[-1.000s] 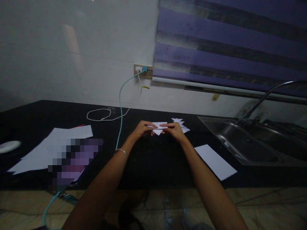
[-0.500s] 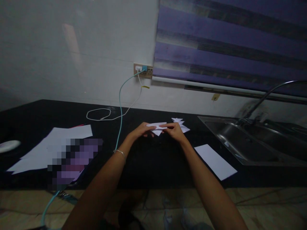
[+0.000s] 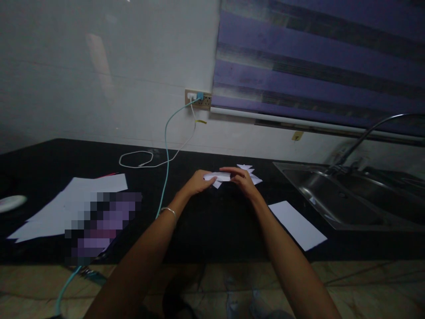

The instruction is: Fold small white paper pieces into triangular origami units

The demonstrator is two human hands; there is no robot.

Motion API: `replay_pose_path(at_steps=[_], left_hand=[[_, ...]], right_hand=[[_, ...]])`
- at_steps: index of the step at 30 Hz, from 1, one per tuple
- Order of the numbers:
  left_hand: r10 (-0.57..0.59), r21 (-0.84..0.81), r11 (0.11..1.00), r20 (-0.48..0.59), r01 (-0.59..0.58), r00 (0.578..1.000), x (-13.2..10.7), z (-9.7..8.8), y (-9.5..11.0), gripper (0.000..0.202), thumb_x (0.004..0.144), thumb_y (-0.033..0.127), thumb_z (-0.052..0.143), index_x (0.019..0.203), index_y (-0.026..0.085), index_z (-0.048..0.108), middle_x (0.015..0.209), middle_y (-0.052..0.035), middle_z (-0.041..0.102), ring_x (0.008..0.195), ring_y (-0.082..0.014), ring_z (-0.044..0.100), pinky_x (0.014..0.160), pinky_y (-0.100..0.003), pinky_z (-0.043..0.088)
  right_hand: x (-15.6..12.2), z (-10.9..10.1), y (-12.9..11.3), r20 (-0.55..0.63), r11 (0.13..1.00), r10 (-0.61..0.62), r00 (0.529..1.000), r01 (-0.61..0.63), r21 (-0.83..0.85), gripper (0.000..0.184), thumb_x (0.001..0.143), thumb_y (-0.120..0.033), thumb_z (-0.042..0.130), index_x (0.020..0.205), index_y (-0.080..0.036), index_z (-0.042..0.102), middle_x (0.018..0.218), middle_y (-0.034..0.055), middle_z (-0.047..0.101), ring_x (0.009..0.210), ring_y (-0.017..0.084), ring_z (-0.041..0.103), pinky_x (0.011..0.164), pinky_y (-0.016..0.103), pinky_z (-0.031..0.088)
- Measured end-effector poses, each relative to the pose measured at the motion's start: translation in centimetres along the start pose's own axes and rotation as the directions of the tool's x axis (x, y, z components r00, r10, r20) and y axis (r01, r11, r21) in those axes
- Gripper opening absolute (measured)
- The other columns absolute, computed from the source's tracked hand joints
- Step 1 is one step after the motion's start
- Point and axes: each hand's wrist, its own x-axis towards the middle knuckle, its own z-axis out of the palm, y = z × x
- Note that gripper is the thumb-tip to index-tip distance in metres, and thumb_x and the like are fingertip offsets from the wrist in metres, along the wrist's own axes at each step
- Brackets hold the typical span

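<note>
A small folded white paper (image 3: 218, 177) is held between my two hands above the black counter, with a pointed flap hanging below its straight upper band. My left hand (image 3: 199, 181) pinches its left end, the thumb lying on the front. At the right end, my right hand (image 3: 243, 180) grips it with the index finger stretched along the top edge and the other fingers curled. Just behind my right hand lie several folded white paper pieces (image 3: 255, 177) with pointed tips, partly covered by that hand.
White sheets (image 3: 76, 195) and a pixelated purple item (image 3: 109, 226) lie on the left, near a white object (image 3: 12, 203). A white paper rectangle (image 3: 299, 226) rests right of my arm, before a steel sink (image 3: 335, 195). Cables (image 3: 167, 146) run from a wall outlet (image 3: 205, 101).
The folded paper has turned so its pointed flap shows less and sits further left. My right index finger has moved from the front to the paper's top edge.
</note>
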Motion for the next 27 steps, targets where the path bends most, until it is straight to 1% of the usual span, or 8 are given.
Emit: replay_pose_path(at_steps=[2, 4, 7, 10, 12, 19, 23, 27], left_hand=[[0.023, 0.06, 0.998, -0.029, -0.021, 0.999, 0.1, 0.2, -0.1, 0.032, 0.083, 0.04, 0.057, 0.083, 0.011, 0.071, 0.065, -0.0037, 0.063, 0.054, -0.0106, 0.049, 0.05, -0.021, 0.031], [0.036, 0.086, 0.996, -0.039, -0.033, 0.999, 0.1, 0.3, -0.2, 0.033, 0.084, 0.041, 0.055, 0.081, 0.011, 0.07, 0.065, -0.003, 0.062, 0.055, -0.0106, 0.049, 0.05, -0.022, 0.03], [0.054, 0.096, 0.994, -0.042, -0.05, 0.998, 0.2, 0.6, -0.1, 0.035, 0.084, 0.042, 0.054, 0.078, 0.011, 0.069, 0.065, -0.0023, 0.061, 0.056, -0.0107, 0.048, 0.051, -0.022, 0.031], [0.073, 0.108, 0.992, -0.029, -0.07, 0.997, 0.1, 0.7, 0.1, 0.035, 0.083, 0.043, 0.055, 0.074, 0.011, 0.069, 0.064, -0.0023, 0.061, 0.057, -0.0111, 0.049, 0.051, -0.021, 0.03], [0.076, 0.093, 0.993, -0.016, -0.074, 0.997, 0.0, 0.7, 0.3, 0.034, 0.083, 0.042, 0.056, 0.074, 0.011, 0.07, 0.064, -0.0028, 0.062, 0.057, -0.0118, 0.05, 0.051, -0.021, 0.031], [0.043, 0.001, 0.999, 0.084, -0.043, 0.996, -0.2, 0.3, 0.5, 0.035, 0.082, 0.043, 0.058, 0.074, 0.011, 0.071, 0.062, -0.0025, 0.062, 0.058, -0.013, 0.051, 0.053, -0.022, 0.033], [0.012, -0.106, 0.994, 0.184, 0.008, 0.983, -0.1, -0.3, 0.1, 0.036, 0.082, 0.045, 0.058, 0.075, 0.012, 0.07, 0.063, -0.0014, 0.063, 0.057, -0.0123, 0.051, 0.056, -0.022, 0.035], [0.02, -0.218, 0.975, 0.25, 0.036, 0.968, 0.0, -0.7, -0.1, 0.033, 0.083, 0.042, 0.058, 0.08, 0.012, 0.072, 0.07, -0.0041, 0.066, 0.062, -0.0128, 0.053, 0.06, -0.023, 0.038]], right_hand=[[0.1, 0.1, -0.1, -0.087, 0.998, 0.001, 0.996, 0.004, 0.059, 0.043, 0.078, -0.03, 0.057, 0.121, -0.028, 0.061, 0.122, 0.0051, 0.065, 0.106, 0.022, 0.06, 0.079, 0.032, 0.051], [0.1, 0.4, 0.1, -0.134, 0.997, 0.039, 0.99, -0.028, 0.076, 0.049, 0.076, -0.036, 0.064, 0.124, -0.029, 0.056, 0.117, 0.0056, 0.066, 0.099, 0.02, 0.062, 0.075, 0.029, 0.051], [0.2, 1.0, 0.7, -0.092, 0.996, 0.081, 0.992, -0.084, -0.029, 0.043, 0.07, -0.044, 0.074, 0.105, -0.021, 0.066, 0.095, 0.0051, 0.069, 0.081, 0.018, 0.063, 0.068, 0.027, 0.049], [0.1, 1.4, 0.9, -0.028, 0.989, 0.074, 0.997, -0.077, -0.129, 0.036, 0.07, -0.048, 0.073, 0.082, -0.015, 0.07, 0.076, 0.0039, 0.068, 0.069, 0.016, 0.06, 0.063, 0.026, 0.046], [0.0, 1.4, 1.0, -0.021, 0.986, 0.074, 0.997, -0.076, -0.151, 0.037, 0.07, -0.05, 0.072, 0.075, -0.014, 0.07, 0.07, 0.0034, 0.067, 0.064, 0.016, 0.058, 0.059, 0.025, 0.043], [0.0, 0.8, 1.3, -0.027, 0.98, 0.105, 0.994, -0.108, -0.167, 0.037, 0.067, -0.05, 0.075, 0.067, -0.013, 0.069, 0.061, 0.0014, 0.063, 0.055, 0.013, 0.052, 0.052, 0.024, 0.037], [0.0, 0.6, 1.6, 0.001, 0.975, 0.126, 0.992, -0.123, -0.187, 0.036, 0.068, -0.05, 0.074, 0.071, -0.014, 0.071, 0.065, 0.0024, 0.065, 0.058, 0.014, 0.055, 0.054, 0.025, 0.04], [0.1, 0.0, 1.9, 0.021, 0.974, 0.155, 0.988, -0.149, -0.172, 0.04, 0.069, -0.054, 0.071, 0.074, -0.014, 0.072, 0.065, 0.0028, 0.065, 0.058, 0.014, 0.055, 0.055, 0.024, 0.041]])
